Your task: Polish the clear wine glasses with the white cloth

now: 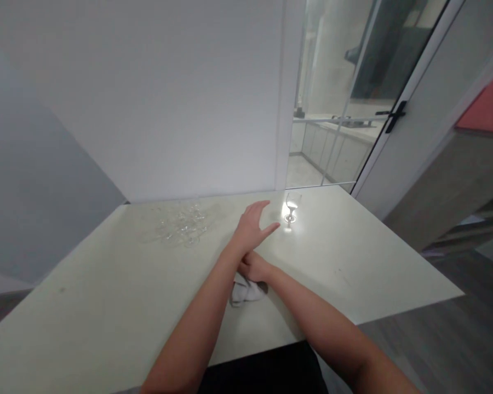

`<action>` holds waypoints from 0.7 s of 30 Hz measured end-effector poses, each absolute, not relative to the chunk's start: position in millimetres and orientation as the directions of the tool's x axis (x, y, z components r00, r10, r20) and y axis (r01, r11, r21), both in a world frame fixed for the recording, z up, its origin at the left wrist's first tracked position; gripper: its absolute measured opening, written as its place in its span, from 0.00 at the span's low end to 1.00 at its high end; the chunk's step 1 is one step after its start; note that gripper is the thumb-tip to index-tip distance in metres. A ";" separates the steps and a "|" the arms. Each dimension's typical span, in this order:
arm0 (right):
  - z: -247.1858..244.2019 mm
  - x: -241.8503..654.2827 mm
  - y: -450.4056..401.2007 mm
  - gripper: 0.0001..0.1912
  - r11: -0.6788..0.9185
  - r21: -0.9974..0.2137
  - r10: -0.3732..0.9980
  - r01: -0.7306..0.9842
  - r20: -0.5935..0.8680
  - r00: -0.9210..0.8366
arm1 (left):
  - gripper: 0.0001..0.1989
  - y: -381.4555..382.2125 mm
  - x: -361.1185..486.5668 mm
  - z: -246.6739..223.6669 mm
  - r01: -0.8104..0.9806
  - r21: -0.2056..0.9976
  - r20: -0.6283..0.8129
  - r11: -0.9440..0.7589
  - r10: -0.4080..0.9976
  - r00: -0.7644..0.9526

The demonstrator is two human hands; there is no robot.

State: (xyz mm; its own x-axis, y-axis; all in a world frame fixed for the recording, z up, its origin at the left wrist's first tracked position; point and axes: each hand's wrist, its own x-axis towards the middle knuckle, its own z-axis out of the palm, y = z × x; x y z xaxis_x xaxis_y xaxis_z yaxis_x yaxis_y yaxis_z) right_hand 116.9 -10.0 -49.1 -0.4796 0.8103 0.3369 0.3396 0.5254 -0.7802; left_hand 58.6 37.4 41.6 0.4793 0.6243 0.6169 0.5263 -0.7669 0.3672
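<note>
Prolly a reach: left hand spread, clear stemmed drinking glass beyond its fingers; grabbing needs closing. Right hand clutches crumpled grey-white cloth.

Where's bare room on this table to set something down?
The table, front left, between left edge, clear pile and left forearm; also right, between wine glass, right forearm and right edge. Crowded: back left, and the middle, with left hand, right hand and cloth.
</note>
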 end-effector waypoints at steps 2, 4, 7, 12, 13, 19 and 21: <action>-51.8 116.3 -9.0 0.13 0.496 -0.818 0.818 0.290 0.329 -0.472 | 0.24 35.2 17.0 45.1 0.555 0.369 0.772 -0.746 0.578 0.264; -53.9 117.5 -7.6 0.15 0.436 -0.876 0.851 0.206 0.327 -0.411 | 0.21 37.4 -22.8 42.8 0.626 0.413 0.861 -0.661 0.507 -0.033; -56.6 121.4 -4.2 0.16 0.262 -0.965 0.945 0.024 0.252 -0.208 | 0.24 40.3 -67.9 30.5 0.675 0.503 0.856 -0.541 0.423 -0.299; -53.7 125.6 0.9 0.27 -0.012 -0.880 0.989 -0.475 0.061 -0.137 | 0.31 38.5 -93.6 -0.6 0.647 0.627 0.771 -0.434 0.464 -0.436; -50.8 126.3 1.0 0.28 -0.060 -0.844 0.984 -0.533 0.039 -0.174 | 0.32 39.5 -93.7 -5.9 0.630 0.651 0.751 -0.424 0.481 -0.452; -31.1 137.1 -4.0 0.27 -0.008 -0.774 0.994 -0.633 0.064 -0.090 | 0.36 55.5 -89.7 -22.8 0.592 0.697 0.705 -0.403 0.536 -0.465; -31.2 141.4 -7.0 0.30 0.002 -0.794 0.994 -0.607 0.068 -0.086 | 0.38 59.0 -89.9 -26.2 0.590 0.705 0.695 -0.393 0.549 -0.464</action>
